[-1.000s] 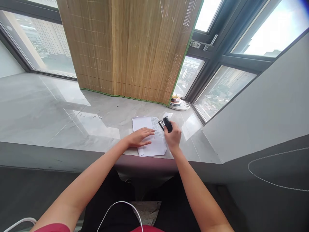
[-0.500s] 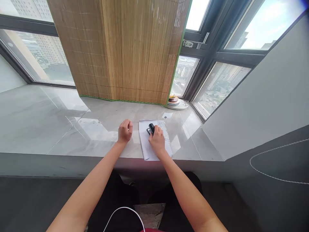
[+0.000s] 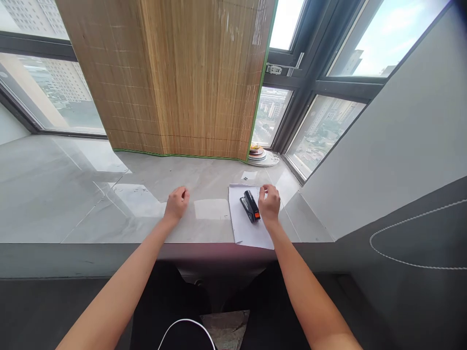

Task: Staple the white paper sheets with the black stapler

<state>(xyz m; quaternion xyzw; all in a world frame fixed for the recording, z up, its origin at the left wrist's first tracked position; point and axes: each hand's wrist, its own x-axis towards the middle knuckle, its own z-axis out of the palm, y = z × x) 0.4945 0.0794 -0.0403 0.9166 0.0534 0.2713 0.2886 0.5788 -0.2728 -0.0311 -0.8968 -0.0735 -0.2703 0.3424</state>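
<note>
Black stapler (image 3: pixel 250 206) with an orange end lies flat on the sheets of paper (image 3: pixel 248 228), at the near right part of the grey stone desk (image 3: pixel 73 194). Right hand (image 3: pixel 270 203) rests on the paper just to the stapler's right; its fingers (image 3: pixel 263 192) are loosely curled, close beside the stapler's far end, gripping nothing. Whether they touch it cannot be told. Left hand (image 3: pixel 176 202) sits well apart to the left on bare desk, fingers curled under into a loose fist, holding nothing visible. A small paper scrap (image 3: pixel 249 175) lies beyond the sheets. Stacked plates (image 3: pixel 258 153) stand by the bamboo blind (image 3: pixel 182 73).
</note>
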